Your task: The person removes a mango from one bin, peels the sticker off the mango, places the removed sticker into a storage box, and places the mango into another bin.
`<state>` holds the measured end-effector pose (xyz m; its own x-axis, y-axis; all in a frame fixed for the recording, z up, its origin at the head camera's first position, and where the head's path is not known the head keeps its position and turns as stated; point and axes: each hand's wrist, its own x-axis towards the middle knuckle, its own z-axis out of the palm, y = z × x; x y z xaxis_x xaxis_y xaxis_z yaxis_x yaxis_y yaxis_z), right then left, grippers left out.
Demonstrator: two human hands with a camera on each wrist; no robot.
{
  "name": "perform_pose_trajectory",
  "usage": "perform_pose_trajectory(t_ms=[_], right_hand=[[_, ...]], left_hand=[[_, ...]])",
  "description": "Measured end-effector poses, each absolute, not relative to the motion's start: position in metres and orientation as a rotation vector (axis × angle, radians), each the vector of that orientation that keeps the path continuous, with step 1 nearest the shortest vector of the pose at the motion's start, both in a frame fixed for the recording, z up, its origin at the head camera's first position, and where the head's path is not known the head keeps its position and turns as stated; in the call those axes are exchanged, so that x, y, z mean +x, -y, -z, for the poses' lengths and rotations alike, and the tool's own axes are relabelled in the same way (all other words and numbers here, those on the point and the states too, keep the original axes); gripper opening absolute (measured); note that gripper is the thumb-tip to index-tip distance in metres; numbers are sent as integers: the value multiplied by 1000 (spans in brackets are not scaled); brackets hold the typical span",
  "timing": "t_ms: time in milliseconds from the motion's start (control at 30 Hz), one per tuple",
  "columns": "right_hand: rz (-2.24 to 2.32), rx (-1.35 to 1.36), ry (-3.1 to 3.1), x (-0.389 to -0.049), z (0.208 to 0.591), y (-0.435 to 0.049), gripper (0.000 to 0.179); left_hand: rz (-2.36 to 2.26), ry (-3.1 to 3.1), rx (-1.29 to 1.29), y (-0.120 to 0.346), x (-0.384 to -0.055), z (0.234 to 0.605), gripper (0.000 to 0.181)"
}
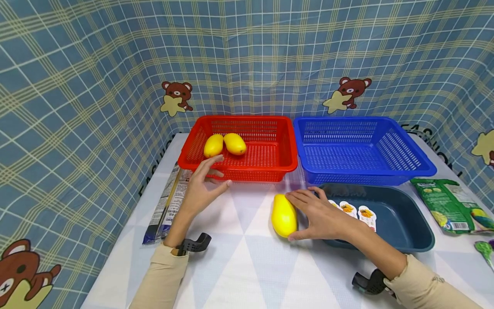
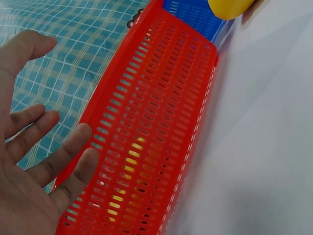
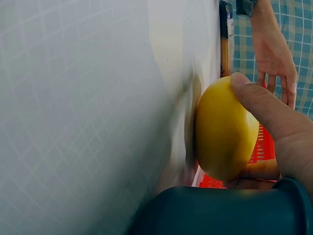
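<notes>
A yellow mango [image 1: 284, 216] lies on the table in front of the baskets. My right hand [image 1: 322, 214] holds it from the right, the thumb at its near end and the fingers at its far end; in the right wrist view the thumb and fingers span the mango [image 3: 226, 129]. Open, with fingers spread, my left hand [image 1: 204, 186] hovers by the front left of the red basket [image 1: 239, 175] and holds nothing. Inside that basket are two more mangoes, a left one [image 1: 213, 146] and a right one [image 1: 234, 144].
A blue basket [image 1: 366, 175] stands right of the red one. Before it sits a dark teal tub [image 1: 401, 214] with several fruit-picture stickers [image 1: 366, 216], partly behind my right hand. Long packets [image 1: 170, 201] lie at left, a green bag [image 1: 451, 206] at right.
</notes>
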<state>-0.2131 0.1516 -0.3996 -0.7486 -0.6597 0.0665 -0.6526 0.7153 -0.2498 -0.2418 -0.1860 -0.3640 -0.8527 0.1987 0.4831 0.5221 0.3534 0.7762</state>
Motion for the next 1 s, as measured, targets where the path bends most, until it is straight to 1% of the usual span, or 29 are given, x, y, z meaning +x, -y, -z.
perform_pose_trajectory(t_ms=[1000], right_hand=[[423, -1092, -2884, -213, 404, -153, 108]], left_hand=[[1402, 2296, -503, 212, -243, 362, 58]])
